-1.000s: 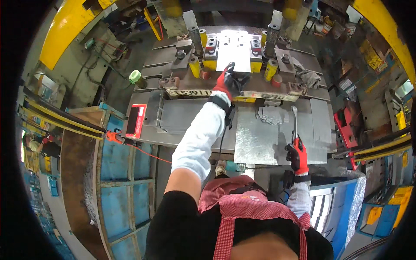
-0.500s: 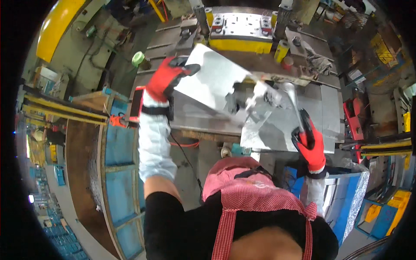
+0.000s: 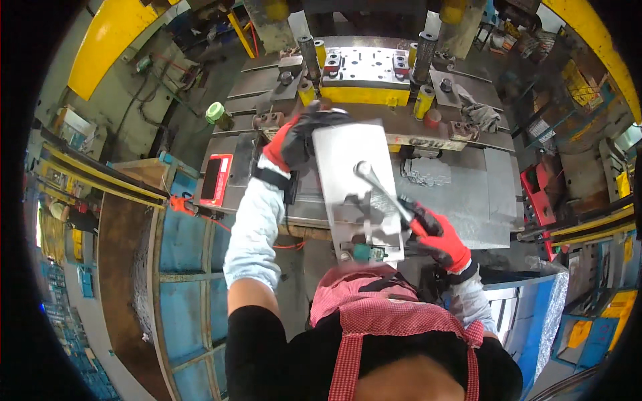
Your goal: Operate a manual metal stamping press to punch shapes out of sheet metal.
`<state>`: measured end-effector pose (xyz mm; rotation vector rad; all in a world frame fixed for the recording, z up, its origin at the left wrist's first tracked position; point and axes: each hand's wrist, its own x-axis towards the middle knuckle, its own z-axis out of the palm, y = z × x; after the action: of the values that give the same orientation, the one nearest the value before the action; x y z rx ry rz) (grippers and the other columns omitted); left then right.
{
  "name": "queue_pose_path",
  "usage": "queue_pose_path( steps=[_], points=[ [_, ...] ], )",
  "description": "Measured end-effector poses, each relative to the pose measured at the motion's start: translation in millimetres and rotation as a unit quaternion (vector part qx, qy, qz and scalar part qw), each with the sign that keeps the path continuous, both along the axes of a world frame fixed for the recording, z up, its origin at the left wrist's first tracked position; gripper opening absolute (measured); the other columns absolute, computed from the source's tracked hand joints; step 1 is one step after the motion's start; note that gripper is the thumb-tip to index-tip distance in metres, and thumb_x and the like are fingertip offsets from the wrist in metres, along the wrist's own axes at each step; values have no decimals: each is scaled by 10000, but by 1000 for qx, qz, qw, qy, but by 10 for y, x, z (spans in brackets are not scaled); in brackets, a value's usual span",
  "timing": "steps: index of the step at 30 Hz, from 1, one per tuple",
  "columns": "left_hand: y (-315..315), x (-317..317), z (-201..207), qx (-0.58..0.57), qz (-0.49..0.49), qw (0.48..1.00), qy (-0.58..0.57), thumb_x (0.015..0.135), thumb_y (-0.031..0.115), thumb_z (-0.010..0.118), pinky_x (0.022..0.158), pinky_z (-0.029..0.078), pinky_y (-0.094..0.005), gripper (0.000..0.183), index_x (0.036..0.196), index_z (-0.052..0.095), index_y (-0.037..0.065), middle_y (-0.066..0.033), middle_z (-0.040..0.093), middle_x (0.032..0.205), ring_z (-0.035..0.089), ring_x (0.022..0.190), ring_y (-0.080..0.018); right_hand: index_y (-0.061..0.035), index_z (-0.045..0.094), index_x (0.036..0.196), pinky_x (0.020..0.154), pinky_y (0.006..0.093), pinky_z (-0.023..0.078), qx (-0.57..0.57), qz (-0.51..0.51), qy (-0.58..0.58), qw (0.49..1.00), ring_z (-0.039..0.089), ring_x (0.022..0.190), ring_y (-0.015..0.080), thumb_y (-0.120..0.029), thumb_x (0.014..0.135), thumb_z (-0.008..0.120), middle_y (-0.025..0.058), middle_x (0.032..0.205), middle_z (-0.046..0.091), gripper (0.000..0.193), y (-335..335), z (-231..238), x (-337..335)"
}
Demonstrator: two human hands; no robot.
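Note:
My left hand (image 3: 302,139), in a red and black glove, is closed on the upper left edge of a thin metal sheet (image 3: 354,147). The sheet hangs tilted over the bench's front edge, and cut-out openings show in its lower half. A metal rod tool with a round head (image 3: 381,186) is gripped in my right hand (image 3: 436,235), gloved the same way. Its head lies over the face of the sheet; whether they touch I cannot tell. To the right, a cluster of small cut metal pieces (image 3: 426,172) rests on flat grey sheets (image 3: 461,208).
A press die (image 3: 364,95) with a yellow base stands at the back between upright posts. A grey rag (image 3: 478,113) lies at its right. On the left are a red-framed panel (image 3: 215,180), a green-capped bottle (image 3: 215,113) and a blue-panelled wooden bin (image 3: 184,274).
The sheet has swung more upright and moved nearer to me, with my left hand moving right. My right hand has brought the rod tool left, over the sheet. The small cut pieces now show uncovered.

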<state>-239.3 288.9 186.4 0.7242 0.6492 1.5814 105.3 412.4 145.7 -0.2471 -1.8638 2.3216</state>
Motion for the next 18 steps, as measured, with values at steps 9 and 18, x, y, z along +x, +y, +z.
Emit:
queue_pose_path(
  steps=[9,18],
  points=[
    [203,636,-625,-77,-3,987,-142,876,506,344,679,509,-341,594,1177,466,9,-159,604,962,609,759,-222,-4,512,1142,811,237,413,-59,-68,56,994,524,930,114,-118,815,554,38,1031,570,349,1174,201,-1485],
    [814,493,-712,-6,183,969,-165,907,315,349,769,506,-396,464,1087,484,-89,-229,596,943,615,832,-298,-47,568,1031,683,178,404,5,-75,-48,996,499,769,31,-167,804,599,-31,883,562,259,1542,158,-1963]
  ],
)
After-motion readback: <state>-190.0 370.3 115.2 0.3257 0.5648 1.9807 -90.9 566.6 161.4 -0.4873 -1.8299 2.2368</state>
